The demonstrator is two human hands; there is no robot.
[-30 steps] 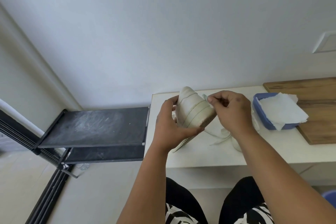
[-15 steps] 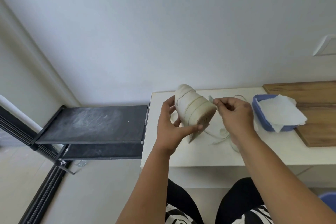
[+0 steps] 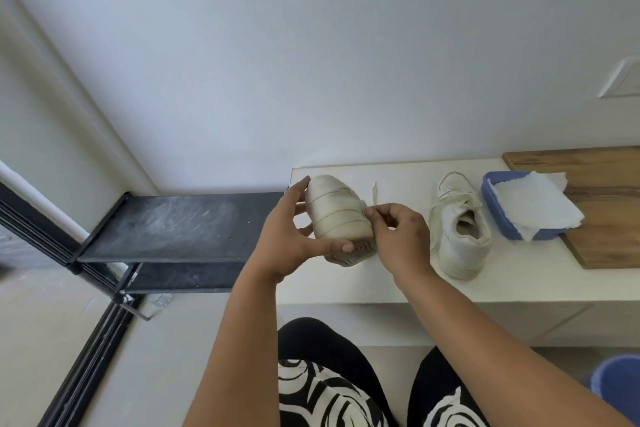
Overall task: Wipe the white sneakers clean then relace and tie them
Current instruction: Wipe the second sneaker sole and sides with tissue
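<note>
Sneaker in hand, white leather low-top [image 3: 337, 210], frame centre: left hand [image 3: 289, 241] cupping toe and sole, right hand [image 3: 398, 236] pinching its lace side. Looking light, semi-stiff; gripping the sole edge is safest.

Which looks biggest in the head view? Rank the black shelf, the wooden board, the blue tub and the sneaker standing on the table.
1. black shelf
2. wooden board, though the frame cuts it off
3. and 4. sneaker and blue tub look alike; paper towel hides much of the tub, so no ranking.
</note>
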